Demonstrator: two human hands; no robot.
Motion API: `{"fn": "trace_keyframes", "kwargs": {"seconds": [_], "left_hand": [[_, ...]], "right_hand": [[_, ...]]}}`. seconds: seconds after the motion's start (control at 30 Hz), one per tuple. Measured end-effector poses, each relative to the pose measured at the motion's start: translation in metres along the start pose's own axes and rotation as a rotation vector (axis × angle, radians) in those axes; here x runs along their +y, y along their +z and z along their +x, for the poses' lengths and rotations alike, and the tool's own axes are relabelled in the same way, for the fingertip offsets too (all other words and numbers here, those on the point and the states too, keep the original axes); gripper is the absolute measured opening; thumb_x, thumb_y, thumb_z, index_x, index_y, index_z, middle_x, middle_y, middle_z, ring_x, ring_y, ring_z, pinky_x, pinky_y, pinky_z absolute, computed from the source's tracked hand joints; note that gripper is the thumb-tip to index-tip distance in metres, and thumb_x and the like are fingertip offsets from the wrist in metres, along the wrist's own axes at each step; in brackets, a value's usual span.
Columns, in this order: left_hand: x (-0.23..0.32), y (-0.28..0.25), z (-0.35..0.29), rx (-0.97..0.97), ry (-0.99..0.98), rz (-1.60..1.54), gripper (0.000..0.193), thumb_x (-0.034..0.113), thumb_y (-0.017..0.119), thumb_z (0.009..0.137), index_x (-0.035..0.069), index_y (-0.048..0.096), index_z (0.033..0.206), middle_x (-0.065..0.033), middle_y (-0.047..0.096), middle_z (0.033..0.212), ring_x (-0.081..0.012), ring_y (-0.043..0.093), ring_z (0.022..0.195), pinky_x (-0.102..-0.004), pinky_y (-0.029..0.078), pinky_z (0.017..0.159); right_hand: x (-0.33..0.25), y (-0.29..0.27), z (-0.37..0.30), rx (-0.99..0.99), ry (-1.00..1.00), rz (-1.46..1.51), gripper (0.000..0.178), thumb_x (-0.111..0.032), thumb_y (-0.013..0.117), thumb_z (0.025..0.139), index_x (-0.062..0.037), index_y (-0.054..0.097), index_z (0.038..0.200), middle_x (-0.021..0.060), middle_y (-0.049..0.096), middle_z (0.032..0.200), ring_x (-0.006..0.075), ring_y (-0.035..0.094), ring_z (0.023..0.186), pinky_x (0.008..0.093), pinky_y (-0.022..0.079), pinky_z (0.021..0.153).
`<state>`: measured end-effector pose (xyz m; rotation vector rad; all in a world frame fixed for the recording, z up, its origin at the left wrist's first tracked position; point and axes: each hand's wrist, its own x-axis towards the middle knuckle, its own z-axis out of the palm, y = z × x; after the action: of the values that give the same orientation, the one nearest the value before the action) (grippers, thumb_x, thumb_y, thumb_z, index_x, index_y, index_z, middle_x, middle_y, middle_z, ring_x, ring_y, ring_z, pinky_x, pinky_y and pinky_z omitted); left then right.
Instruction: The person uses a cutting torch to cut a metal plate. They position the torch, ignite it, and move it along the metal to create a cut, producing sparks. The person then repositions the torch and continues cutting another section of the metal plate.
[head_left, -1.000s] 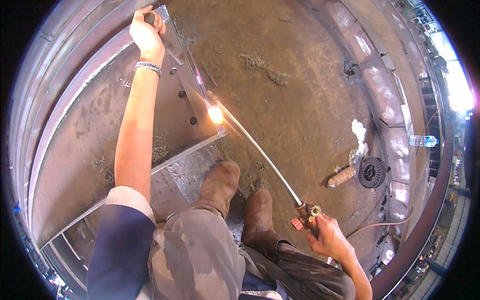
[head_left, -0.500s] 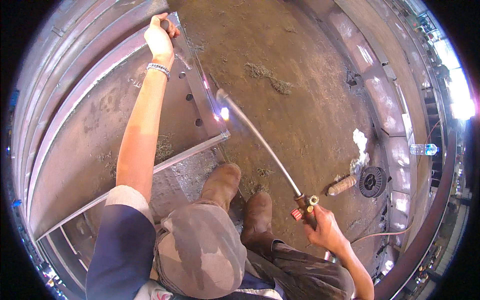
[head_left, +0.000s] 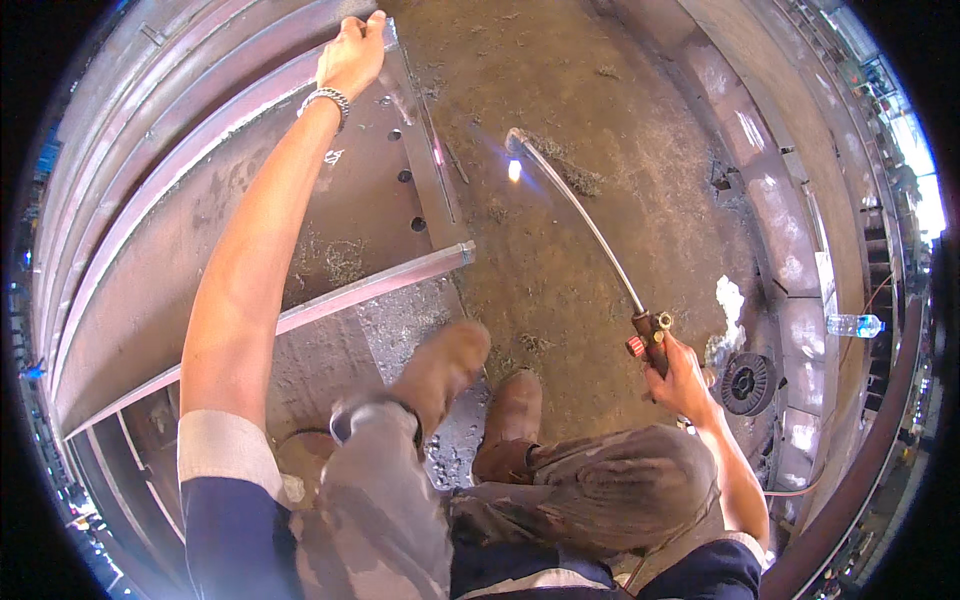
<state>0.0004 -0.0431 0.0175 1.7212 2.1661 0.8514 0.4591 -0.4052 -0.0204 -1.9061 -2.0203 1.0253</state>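
Observation:
My right hand [head_left: 682, 380] grips the handle of a gas cutting torch [head_left: 585, 215], just below its red and brass valve knobs. The torch's long metal tube bends at the far end, where a bright flame [head_left: 515, 171] burns over the brown floor, apart from the steel. My left arm reaches far forward. My left hand [head_left: 352, 58] is closed at the far corner of a ribbed steel panel [head_left: 230, 215]; what lies inside the fingers is hidden. A small spot on the panel's right-hand edge strip [head_left: 438, 155] glows pink.
A raised steel rib [head_left: 370, 285] crosses before my boots [head_left: 512, 415]. At right lie a black spool [head_left: 747, 383] and a white patch [head_left: 728, 315]. A plastic bottle [head_left: 855, 325] rests by the curved steel wall [head_left: 800, 350]. A hose [head_left: 795, 492] runs at lower right.
The torch tip has moved right, away from the steel edge, and my right hand has shifted right. My left hand appears slightly farther up. My legs have shifted, the left boot blurred by motion.

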Motion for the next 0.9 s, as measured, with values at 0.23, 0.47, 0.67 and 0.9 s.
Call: {"fn": "trace_keyframes", "kwargs": {"seconds": [0.23, 0.47, 0.67, 0.9], "left_hand": [[0.001, -0.021, 0.003, -0.187, 0.131, 0.166, 0.067, 0.061, 0.023, 0.100, 0.006, 0.054, 0.121, -0.0258, 0.062, 0.125, -0.0431, 0.056, 0.122, -0.0534, 0.041, 0.103], [-0.006, -0.039, 0.010, -0.495, 0.216, -0.035, 0.064, 0.066, 0.033, 0.098, 0.004, 0.044, 0.112, -0.0182, 0.063, 0.103, -0.0223, 0.069, 0.073, -0.0337, 0.052, 0.063], [-0.003, -0.048, 0.015, -0.616, 0.204, -0.031, 0.065, 0.068, 0.036, 0.097, 0.006, 0.036, 0.115, -0.0188, 0.062, 0.103, -0.0203, 0.069, 0.068, -0.0325, 0.052, 0.051], [-0.001, -0.049, 0.016, -0.631, 0.205, -0.012, 0.065, 0.067, 0.037, 0.097, 0.005, 0.035, 0.117, -0.0205, 0.065, 0.098, -0.0221, 0.070, 0.062, -0.0314, 0.051, 0.047]], "right_hand": [[-0.022, -0.007, 0.012, -0.015, -0.001, 0.080, 0.036, -0.001, 0.060, 0.075, 0.0000, 0.054, 0.110, 0.0226, 0.062, 0.081, 0.0443, 0.061, 0.078, 0.0457, 0.048, 0.071], [-0.064, -0.018, -0.006, -0.079, 0.150, -0.039, 0.038, -0.002, 0.063, 0.074, 0.0027, 0.051, 0.110, 0.0235, 0.059, 0.081, 0.0444, 0.060, 0.080, 0.0470, 0.046, 0.073], [-0.099, -0.023, -0.032, -0.108, 0.163, 0.008, 0.032, 0.000, 0.059, 0.073, 0.0023, 0.050, 0.103, 0.0262, 0.060, 0.087, 0.0474, 0.060, 0.088, 0.0484, 0.047, 0.076], [-0.107, -0.022, -0.019, -0.141, 0.139, 0.013, 0.029, 0.003, 0.057, 0.071, 0.0021, 0.049, 0.099, 0.0258, 0.059, 0.085, 0.0478, 0.060, 0.083, 0.0491, 0.048, 0.072]]}}
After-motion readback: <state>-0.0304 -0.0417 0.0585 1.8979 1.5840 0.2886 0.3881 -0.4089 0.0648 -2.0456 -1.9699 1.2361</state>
